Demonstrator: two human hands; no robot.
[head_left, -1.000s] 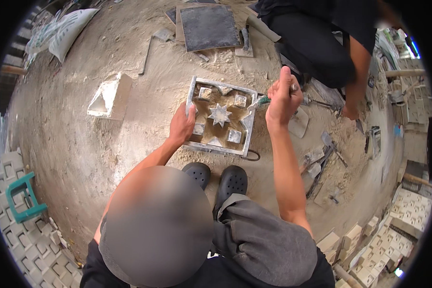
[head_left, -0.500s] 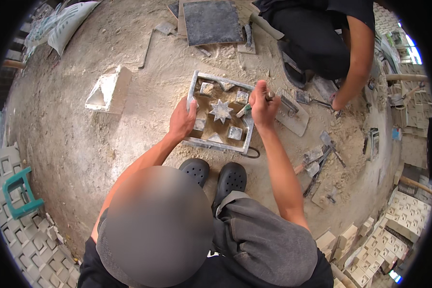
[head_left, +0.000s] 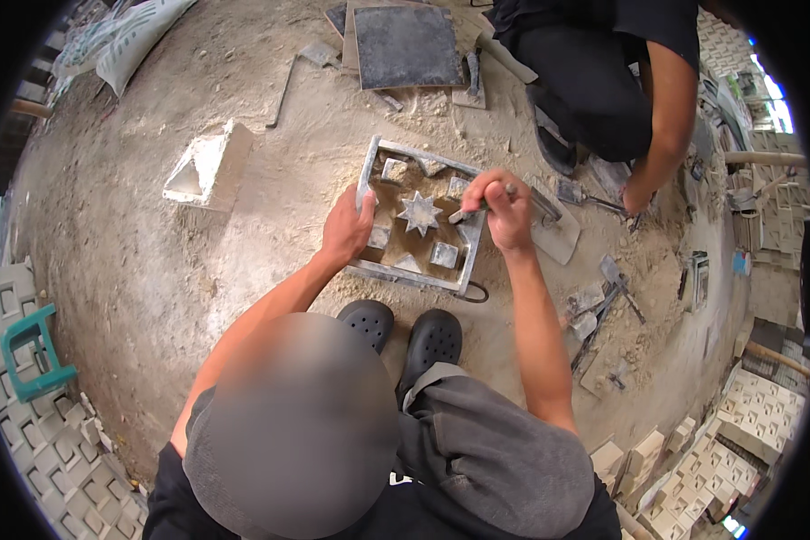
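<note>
A square metal mold [head_left: 403, 275] lies on the dusty ground in front of my feet. Inside it stand a raised eight-pointed star [head_left: 419, 213] and several blocks, with brown matter between them. My left hand [head_left: 346, 227] grips the mold's left wall, thumb over the rim. Above the right side of the mold, my right hand [head_left: 506, 214] is closed round a small brush [head_left: 458, 216]. The brush's tip points down into the mold between the star and the right wall. A wire loop handle [head_left: 479, 292] sticks out at the mold's near right corner.
A white hollow block [head_left: 211, 168] sits to the left. Dark boards [head_left: 405, 49] lie at the far side. A co-worker's hand [head_left: 637, 196] works at the far right. Flat trowel [head_left: 556, 232] and several tools [head_left: 610, 292] lie right; a green stool [head_left: 38, 355] stands left.
My right hand has turned and shifted slightly right and nearer, with the brush still in it. My left hand stays on the mold's wall. The whole view has shifted slightly.
</note>
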